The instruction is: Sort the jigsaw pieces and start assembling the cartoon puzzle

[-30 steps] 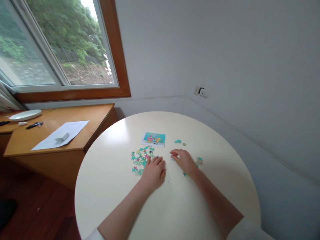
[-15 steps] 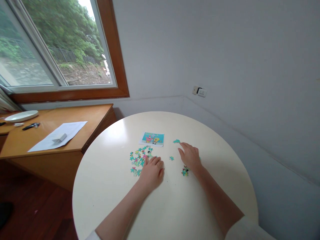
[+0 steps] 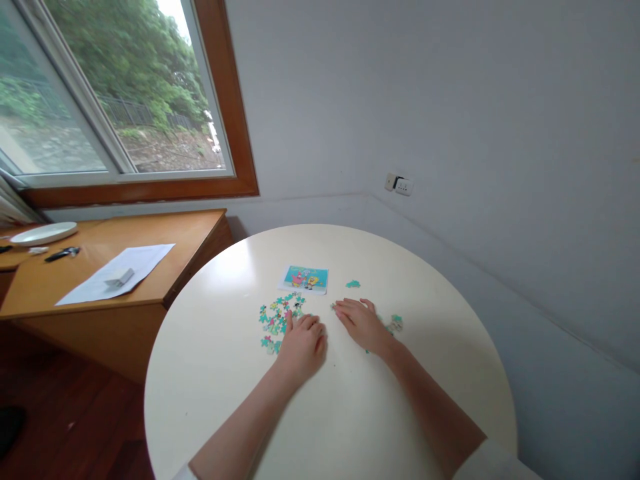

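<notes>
My left hand (image 3: 303, 343) rests palm down on the round table, loosely bent fingers apart and nothing seen in them. Its fingertips lie at the right edge of a spread of loose jigsaw puzzle pieces (image 3: 273, 323), covering some. My right hand (image 3: 364, 325) reaches leftward with thumb and forefinger close together on a small puzzle piece (image 3: 333, 307), mostly hidden by the fingertips. Beyond this hand lies a short joined teal strip of puzzle (image 3: 353, 284). More puzzle pieces (image 3: 397, 323) sit to its right, partly covered by hand and wrist.
A picture card (image 3: 306, 279) with cartoon figures lies behind the loose pieces on the white round table (image 3: 225, 400). At left, a wooden desk (image 3: 195, 237) bears a paper sheet, a small white block and a white plate. Walls close in behind and right.
My right hand has moved left and nearer from the teal strip to the small piece, which now shows slightly farther left and back. My left hand has stayed nearly still.
</notes>
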A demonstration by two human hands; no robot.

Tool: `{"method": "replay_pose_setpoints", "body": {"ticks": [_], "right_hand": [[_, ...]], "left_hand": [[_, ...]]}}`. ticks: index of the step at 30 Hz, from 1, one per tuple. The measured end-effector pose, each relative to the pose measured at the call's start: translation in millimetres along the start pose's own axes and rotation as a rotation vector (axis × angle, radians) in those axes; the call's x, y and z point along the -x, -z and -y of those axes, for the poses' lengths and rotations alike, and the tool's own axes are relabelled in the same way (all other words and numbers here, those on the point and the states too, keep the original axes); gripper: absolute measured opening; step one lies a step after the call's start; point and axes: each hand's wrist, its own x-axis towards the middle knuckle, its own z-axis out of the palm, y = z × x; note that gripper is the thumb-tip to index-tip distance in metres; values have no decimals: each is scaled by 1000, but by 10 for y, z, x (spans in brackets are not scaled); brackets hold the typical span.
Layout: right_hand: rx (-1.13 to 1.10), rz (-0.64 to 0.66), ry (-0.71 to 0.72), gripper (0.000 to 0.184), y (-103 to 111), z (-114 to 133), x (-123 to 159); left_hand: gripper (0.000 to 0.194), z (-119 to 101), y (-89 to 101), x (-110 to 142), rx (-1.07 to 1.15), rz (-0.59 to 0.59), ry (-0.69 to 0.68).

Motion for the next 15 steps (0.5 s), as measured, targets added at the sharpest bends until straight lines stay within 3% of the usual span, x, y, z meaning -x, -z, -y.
{"method": "replay_pose_setpoints", "body": {"ticks": [3, 8, 11, 15], "right_hand": [[-32, -44, 38, 34, 14, 14, -25], [129, -175, -116, 43, 67, -263, -246], [229, -119, -174, 48, 78, -434, -400], [226, -67, -160, 34, 68, -529, -497]], "left_hand": [[24, 11, 0, -7, 16, -23, 5], [25, 9, 17, -25, 40, -24, 13], [26, 18, 26, -28, 49, -30, -2], [26, 60, 28, -28, 71, -48, 8]]}}
